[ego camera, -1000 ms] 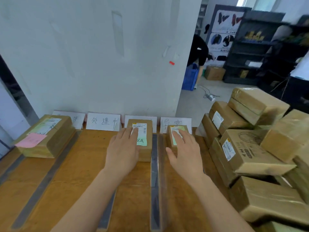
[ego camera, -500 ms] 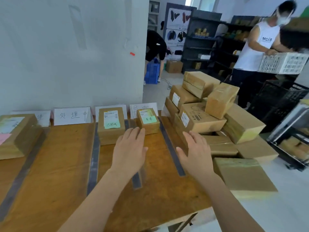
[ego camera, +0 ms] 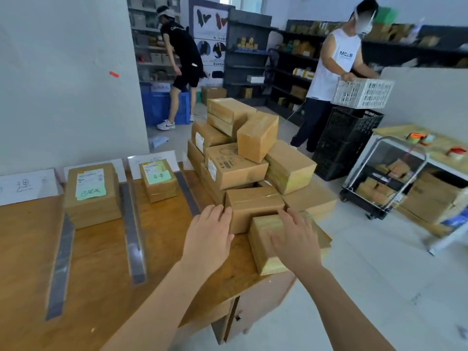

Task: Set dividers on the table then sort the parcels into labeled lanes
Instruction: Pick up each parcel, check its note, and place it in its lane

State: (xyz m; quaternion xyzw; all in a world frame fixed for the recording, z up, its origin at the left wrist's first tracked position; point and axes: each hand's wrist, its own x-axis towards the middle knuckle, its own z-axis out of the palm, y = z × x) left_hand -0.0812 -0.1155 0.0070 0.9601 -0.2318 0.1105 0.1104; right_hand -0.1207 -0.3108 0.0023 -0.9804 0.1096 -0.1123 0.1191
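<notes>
Both hands have swung from the lanes toward the pile at 2 o'clock since half a second ago; the left hand (ego camera: 209,235) hovers spread by a brown taped cardboard parcel (ego camera: 253,207), the right hand (ego camera: 295,239) lies spread, gripping nothing, on a nearer brown carton (ego camera: 263,239) at the wooden bench (ego camera: 101,262) corner. Sorting seems under way: grey strip dividers (ego camera: 133,229) lie down, and two labelled brown parcels (ego camera: 92,193) sit in lanes at 11 o'clock; next, probably, close on one carton and read its label. Stacked cartons (ego camera: 238,165) crowd the reach and could topple; two bystanders stand well apart.
</notes>
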